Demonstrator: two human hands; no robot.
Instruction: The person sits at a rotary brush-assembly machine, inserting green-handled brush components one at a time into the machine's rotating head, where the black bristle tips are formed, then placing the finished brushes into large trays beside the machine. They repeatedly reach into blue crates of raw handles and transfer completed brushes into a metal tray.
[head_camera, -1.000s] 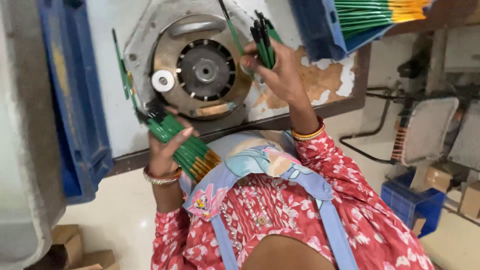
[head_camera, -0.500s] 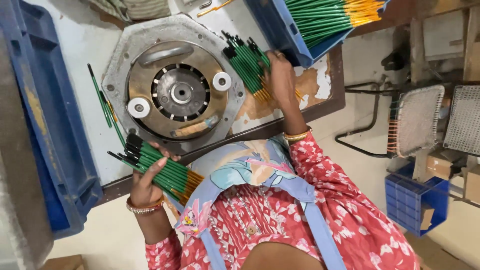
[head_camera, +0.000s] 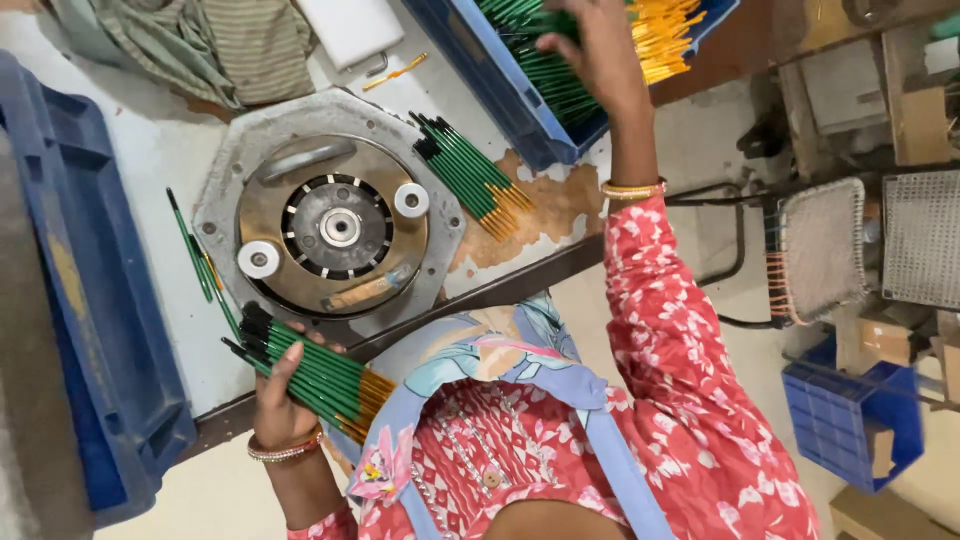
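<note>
My left hand (head_camera: 283, 395) grips a thick bundle of green pencils (head_camera: 315, 372) with black tips and orange ends, held over the table's front edge. My right hand (head_camera: 590, 45) reaches into a blue crate (head_camera: 480, 75) at the top, fingers curled over a bunch of green pencils (head_camera: 545, 22) with yellow ends; the top edge of the view partly cuts off the fingers. Another bundle of green pencils (head_camera: 468, 175) lies on the table between the crate and a round metal machine plate (head_camera: 335, 225). A few loose pencils (head_camera: 195, 258) lie left of the plate.
The metal plate carries two white rollers (head_camera: 411, 199) and a central hub. A long blue crate (head_camera: 85, 290) runs down the left side. Folded cloth (head_camera: 190, 40) lies at the top left. A woven chair (head_camera: 820, 250) and a small blue bin (head_camera: 850, 415) stand on the floor at right.
My right hand laid its bundle on the table beside the metal plate, then moved up into the blue crate. My left hand kept its bundle and shifted slightly lower left.
</note>
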